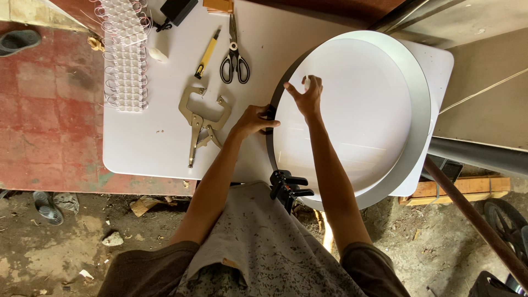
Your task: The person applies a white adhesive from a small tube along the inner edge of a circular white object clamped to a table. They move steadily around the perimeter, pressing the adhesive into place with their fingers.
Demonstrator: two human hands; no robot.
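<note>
Left hand (pixel 254 120): closed on the dark metal band (pixel 270 144) at the disc's left edge.
Right hand (pixel 306 96): half-open, fingertips on the white round disc (pixel 352 110).
Disc: on the table (pixel 165 148), clamp (pixel 286 186) at its near rim.
Doing it well: probably press the band flush, hands close together.

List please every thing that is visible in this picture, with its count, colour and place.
Round shallow sign casing: one, white with dark outer band, table right.
White table: one, centre.
Black spring clamp: one, on the casing's near rim.
Metal locking C-clamp pliers: one, silver, table middle.
Black-handled scissors: one, table top.
Yellow-handled utility knife: one, beside the scissors.
Strings of small white light modules: one bundle, table left.
Black adapter box: one, top edge.
Left hand: gripping the casing's band.
Right hand: inside the casing, by the rim.
</note>
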